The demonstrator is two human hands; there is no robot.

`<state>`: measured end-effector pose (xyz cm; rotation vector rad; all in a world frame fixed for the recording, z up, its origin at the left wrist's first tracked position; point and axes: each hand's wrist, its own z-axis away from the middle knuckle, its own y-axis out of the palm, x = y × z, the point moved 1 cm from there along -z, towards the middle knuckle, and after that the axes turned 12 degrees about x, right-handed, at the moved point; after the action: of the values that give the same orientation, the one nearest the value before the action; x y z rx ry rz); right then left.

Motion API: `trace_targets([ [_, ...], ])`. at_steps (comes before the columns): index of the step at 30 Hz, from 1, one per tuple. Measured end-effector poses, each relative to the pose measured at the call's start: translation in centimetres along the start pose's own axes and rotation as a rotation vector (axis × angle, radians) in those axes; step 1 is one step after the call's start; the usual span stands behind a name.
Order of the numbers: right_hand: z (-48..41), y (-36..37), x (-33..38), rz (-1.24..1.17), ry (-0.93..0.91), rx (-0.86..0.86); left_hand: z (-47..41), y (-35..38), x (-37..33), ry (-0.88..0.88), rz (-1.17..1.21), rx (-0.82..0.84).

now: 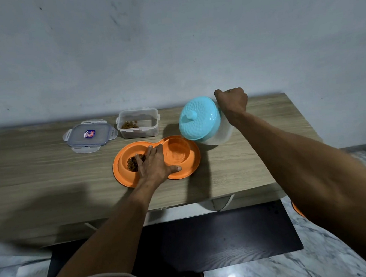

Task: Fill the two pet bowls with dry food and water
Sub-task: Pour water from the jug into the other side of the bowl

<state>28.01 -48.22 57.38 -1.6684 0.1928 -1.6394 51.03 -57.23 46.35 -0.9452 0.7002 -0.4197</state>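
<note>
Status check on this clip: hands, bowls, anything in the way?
Left hand flat on orange double bowl, steadying. Right hand tilting blue-lidded jug over right bowl. Kibble in left bowl. Nothing blocking.

The orange double bowl (187, 171) is showing smooth, matt plastic. Behind it, the clear container (138, 123) and its lid (89, 135) are looking like glossy transparent plastic. Beside the bowl, the jug's turquoise lid (199, 117) is showing dimpled plastic. Beneath the bowl, the table (46, 165) is showing matt wood-grain.

On the table (35, 174), the double pet bowl (187, 171) sits in front of the food container (140, 131). The container's lid (88, 136) lies to its left, and the tilted jug (202, 120) is to its right.
</note>
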Motion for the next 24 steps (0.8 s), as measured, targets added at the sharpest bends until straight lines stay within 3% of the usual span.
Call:
trace_targets([
  [13, -2.1, -0.3, -3.1, -0.503, 0.277, -0.041, 0.0, -0.1, 0.0, 0.01, -0.007, 0.006],
  [24, -4.1, 2.0, -5.3, -0.692, 0.347, -0.037, 0.1, -0.1, 0.0, 0.008, -0.02, -0.004],
])
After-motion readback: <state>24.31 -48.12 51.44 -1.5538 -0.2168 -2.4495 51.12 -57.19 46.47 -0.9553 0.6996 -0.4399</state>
